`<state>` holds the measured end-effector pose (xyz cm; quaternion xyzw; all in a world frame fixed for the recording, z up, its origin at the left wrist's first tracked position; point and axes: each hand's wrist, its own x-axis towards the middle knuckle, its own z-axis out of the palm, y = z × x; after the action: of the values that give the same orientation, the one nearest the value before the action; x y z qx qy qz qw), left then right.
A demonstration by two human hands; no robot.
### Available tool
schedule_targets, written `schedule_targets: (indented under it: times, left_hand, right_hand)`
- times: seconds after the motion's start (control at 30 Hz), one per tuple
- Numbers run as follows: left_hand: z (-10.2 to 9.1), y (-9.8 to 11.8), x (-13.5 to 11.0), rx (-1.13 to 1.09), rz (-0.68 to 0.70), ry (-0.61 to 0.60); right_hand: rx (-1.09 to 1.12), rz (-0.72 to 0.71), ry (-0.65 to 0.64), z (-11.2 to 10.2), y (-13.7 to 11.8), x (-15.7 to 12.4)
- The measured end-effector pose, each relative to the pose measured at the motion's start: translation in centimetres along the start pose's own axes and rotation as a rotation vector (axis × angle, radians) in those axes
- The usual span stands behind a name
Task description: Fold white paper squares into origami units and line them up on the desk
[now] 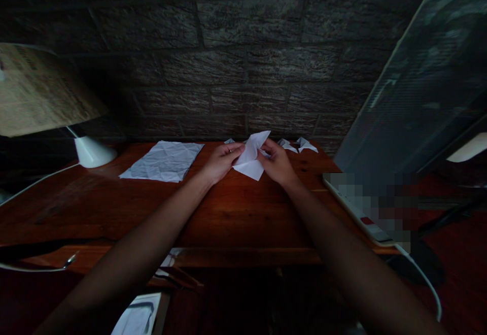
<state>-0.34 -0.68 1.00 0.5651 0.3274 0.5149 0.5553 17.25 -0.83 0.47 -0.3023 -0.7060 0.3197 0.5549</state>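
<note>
Folded white paper (250, 158): up in both hands, over the wooden desk (243, 218), towards the middle of its far edge.
Left hand (222, 161): thumb and fingers pinching the paper's left side.
Right hand (279, 162): fingers curled, gripping its right side.
Creased sheet (163, 160): lying left of the hands, near the far edge.
Small folded pieces (306, 145): two by the far right corner.
Table lamp (45, 91): far left corner.

- No word or number reads clearly here!
- Over on the lampshade (41, 91), dark print-like marks (68, 89), too faint to make out.
- Across to the panel (403, 122): pale strokes (382, 93) (one rather arrow-like), blurred.
- And a red patch (367, 221) on the pixelated device (348, 204), illegible!
</note>
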Motion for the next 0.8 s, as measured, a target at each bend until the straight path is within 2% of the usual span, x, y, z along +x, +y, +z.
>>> schedule_targets:
  times: [0.2, 0.37, 0.57, 0.8]
  left_hand:
    - [0.07, -0.22, 0.12, -0.054, -0.021, 0.001]
    - [-0.06, -0.51, 0.12, -0.006, -0.017, -0.018]
    - [-0.52, -0.86, 0.37, 0.107, 0.025, -0.020]
    - [-0.11, -0.14, -0.03, 0.195, 0.052, -0.020]
  right_hand:
    - [-0.094, -0.022, 0.048, 0.15, 0.46, -0.03]
    - [-0.187, -0.052, 0.070, 0.06, 0.41, -0.10]
    - [-0.188, -0.028, 0.039, -0.01, 0.25, -0.17]
    - [-0.154, -0.050, 0.029, -0.16, 0.84, -0.06]
